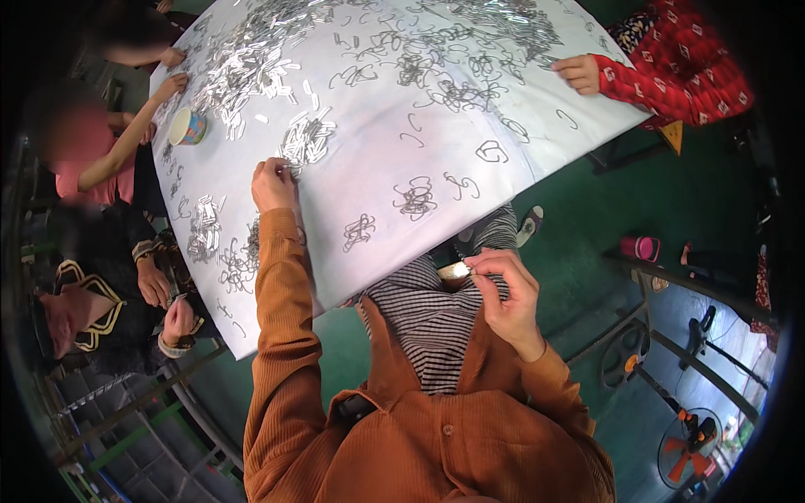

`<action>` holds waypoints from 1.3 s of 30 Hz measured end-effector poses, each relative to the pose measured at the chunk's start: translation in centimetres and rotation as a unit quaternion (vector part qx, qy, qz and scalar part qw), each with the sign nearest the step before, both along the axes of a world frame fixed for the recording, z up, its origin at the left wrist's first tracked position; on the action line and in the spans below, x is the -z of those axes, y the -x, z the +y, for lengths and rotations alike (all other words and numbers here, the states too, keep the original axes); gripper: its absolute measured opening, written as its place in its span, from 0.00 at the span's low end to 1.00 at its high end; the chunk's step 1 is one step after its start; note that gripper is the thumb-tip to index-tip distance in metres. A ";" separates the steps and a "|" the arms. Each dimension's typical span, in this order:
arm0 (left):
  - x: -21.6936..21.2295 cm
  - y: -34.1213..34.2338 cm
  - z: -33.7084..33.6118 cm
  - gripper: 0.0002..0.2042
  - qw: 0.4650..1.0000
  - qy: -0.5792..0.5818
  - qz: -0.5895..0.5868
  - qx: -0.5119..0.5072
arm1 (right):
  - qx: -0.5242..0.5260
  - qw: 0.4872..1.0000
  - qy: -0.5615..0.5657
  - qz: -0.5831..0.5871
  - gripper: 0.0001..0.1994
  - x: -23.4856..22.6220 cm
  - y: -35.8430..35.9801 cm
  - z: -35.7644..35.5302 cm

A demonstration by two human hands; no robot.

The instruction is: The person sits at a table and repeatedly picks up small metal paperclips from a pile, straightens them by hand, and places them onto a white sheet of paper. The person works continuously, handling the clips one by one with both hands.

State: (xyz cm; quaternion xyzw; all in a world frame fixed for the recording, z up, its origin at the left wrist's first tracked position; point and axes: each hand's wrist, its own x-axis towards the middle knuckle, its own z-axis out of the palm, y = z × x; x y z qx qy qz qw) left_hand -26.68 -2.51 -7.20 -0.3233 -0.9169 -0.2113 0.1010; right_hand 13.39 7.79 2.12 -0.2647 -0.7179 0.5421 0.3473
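My left hand (273,186) rests on the white-covered table (352,159), its fingers bent together at the near edge of a small heap of shiny silver strips (308,138). Whatever lies between those fingertips is too small to name. Over my lap, below the table edge, my right hand (507,293) has thumb and forefinger pinched. A pale, brightly lit piece (454,271) is at its fingertips; I cannot make out its kind or whether it is held. Bent dark wire hooks lie in small clusters (415,198) to the right of my left forearm.
Larger heaps of silver strips (256,71) and wire hooks (457,84) cover the far table. A paper cup (188,127) stands at the left. Co-workers' hands are at the left side, and a red sleeve (671,88) reaches in at right. A fan (689,448) stands lower right.
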 end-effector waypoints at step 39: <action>-8.7 -10.4 -1.9 0.08 0.788 -0.288 -0.516 0.173 | -0.077 0.996 -0.042 -0.003 0.05 0.1 0.8 -0.4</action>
